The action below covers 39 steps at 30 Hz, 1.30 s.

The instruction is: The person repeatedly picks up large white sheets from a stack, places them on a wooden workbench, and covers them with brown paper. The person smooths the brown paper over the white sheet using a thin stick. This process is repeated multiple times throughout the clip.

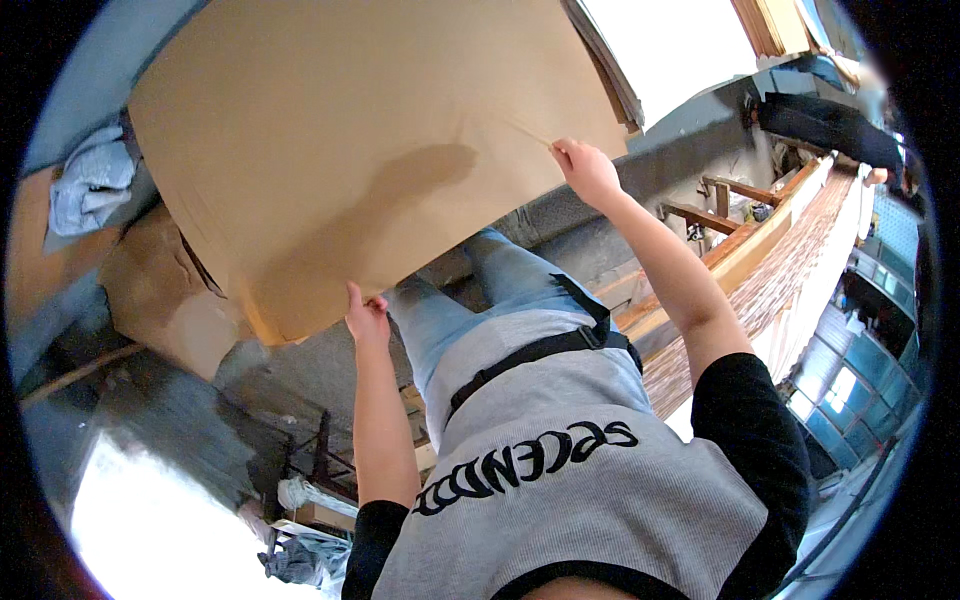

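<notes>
A large sheet of brown kraft paper spreads out in front of me, with a dark shadow across its middle. My left hand grips its near edge, thumb on top and the fingers curled beneath. Farther right, my right hand pinches the sheet close to its right side, and small creases run out from the fingertips. Both hands are closed on the paper. Its near left corner bends downward beside another brown paper piece.
Right of me stands a wooden frame beside a long stack of striped boards. A white sheet lies at the far right. A crumpled grey cloth rests at the left. Another person in dark clothes is at the upper right.
</notes>
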Available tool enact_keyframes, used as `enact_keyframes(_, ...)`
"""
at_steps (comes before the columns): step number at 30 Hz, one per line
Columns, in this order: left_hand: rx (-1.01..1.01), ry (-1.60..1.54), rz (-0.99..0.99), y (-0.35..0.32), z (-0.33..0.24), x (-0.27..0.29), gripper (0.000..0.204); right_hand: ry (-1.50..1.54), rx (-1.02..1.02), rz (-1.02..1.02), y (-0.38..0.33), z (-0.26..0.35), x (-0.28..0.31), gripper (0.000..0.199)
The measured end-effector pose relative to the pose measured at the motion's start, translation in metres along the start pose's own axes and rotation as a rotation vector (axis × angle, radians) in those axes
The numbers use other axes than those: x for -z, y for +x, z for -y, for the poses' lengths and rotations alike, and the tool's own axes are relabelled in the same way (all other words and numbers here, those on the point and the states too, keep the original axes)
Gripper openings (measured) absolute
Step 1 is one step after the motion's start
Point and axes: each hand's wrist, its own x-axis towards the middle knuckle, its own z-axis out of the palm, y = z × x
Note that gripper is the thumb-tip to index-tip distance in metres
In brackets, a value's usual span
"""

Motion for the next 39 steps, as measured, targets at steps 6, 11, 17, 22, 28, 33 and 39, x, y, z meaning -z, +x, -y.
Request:
enact_keyframes(6,0.052,-0.028,-0.14,-0.007,0.017,0.015,0.03,0.197,-0.014,0.176,-0.017,-0.079,0.004,0.019)
enact_keyframes(11,0.082,0.063,-0.108,-0.02,0.001,0.003,0.032,0.273,-0.374,-0.162,0.04,-0.158,0.03,0.022)
enact_keyframes(17,0.162,0.115,-0.252,-0.02,-0.008,0.006,0.033,0.213,-0.745,-0.296,0.101,-0.227,0.031,0.019)
enact_keyframes(22,0.139,0.127,-0.26,-0.023,-0.011,0.006,0.033,0.049,-0.767,-0.213,0.124,-0.239,0.01,0.02)
enact_keyframes(28,0.088,0.157,-0.259,-0.037,-0.014,-0.008,0.034,-0.176,-0.655,-0.142,0.132,-0.248,0.011,0.021)
enact_keyframes(33,0.137,0.055,-0.274,-0.04,-0.011,-0.025,0.034,0.076,-0.687,-0.084,0.137,-0.265,0.044,0.027)
enact_keyframes(39,-0.004,0.047,-0.14,-0.05,-0.004,-0.03,0.026,0.093,-0.64,-0.252,0.141,-0.284,0.059,0.032)
